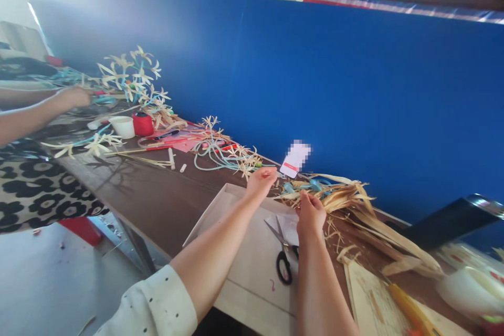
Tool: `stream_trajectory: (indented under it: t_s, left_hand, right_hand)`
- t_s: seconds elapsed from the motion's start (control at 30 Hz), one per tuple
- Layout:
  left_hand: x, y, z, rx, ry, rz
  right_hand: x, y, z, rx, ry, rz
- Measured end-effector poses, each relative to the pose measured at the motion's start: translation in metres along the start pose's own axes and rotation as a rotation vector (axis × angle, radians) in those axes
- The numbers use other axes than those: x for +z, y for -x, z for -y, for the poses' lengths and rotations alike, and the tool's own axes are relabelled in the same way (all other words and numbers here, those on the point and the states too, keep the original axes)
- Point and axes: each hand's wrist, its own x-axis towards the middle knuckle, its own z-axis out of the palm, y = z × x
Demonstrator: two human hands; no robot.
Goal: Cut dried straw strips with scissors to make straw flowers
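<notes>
My left hand (260,178) reaches forward over a shallow cardboard tray (232,231), its fingers curled together by the straw flowers with pale blue stems (230,155). My right hand (311,213) is closed on strips of a pile of dried husks (346,197) that lies against the blue wall. Black-handled scissors (282,252) lie open on the tray between my forearms. What the left fingers hold is hidden.
A brown table (157,194) runs along a blue partition (354,89). A white cup (123,126), a red spool (142,124) and more straw flowers (129,76) lie further left, where another person's hand (74,97) works. A yellow-handled tool (409,310) lies at right.
</notes>
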Motion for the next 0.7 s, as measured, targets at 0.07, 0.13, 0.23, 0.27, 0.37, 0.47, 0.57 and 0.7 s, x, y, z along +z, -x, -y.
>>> stream_trajectory:
  t_s: [0.07,0.13,0.23,0.27,0.37,0.47,0.57,0.7]
  left_hand:
    - [0.001,0.000,0.000,0.055,-0.228,-0.043]
    - [0.003,0.002,0.003,0.080,-0.357,-0.024]
    - [0.005,0.005,0.007,0.077,-0.427,0.041]
    - [0.005,0.006,0.008,0.084,-0.457,0.061]
    - [0.005,0.008,0.009,0.117,-0.544,0.088]
    - [0.005,0.009,0.008,0.151,-0.566,0.122]
    - [0.007,0.010,0.007,0.207,-0.555,0.157]
    - [0.008,0.007,0.009,0.254,-0.405,0.186]
  right_hand:
    - [0.001,0.000,0.000,0.017,-0.023,-0.025]
    - [0.002,0.001,0.000,0.021,-0.046,-0.026]
    - [0.004,0.004,0.003,0.010,-0.062,-0.017]
    - [0.004,0.004,0.004,0.006,-0.063,-0.014]
    - [0.004,0.007,0.008,-0.001,-0.067,-0.001]
    - [0.005,0.009,0.010,-0.003,-0.079,0.022]
    - [0.006,0.009,0.010,-0.005,-0.095,0.044]
    - [0.006,0.009,0.009,-0.002,-0.112,0.058]
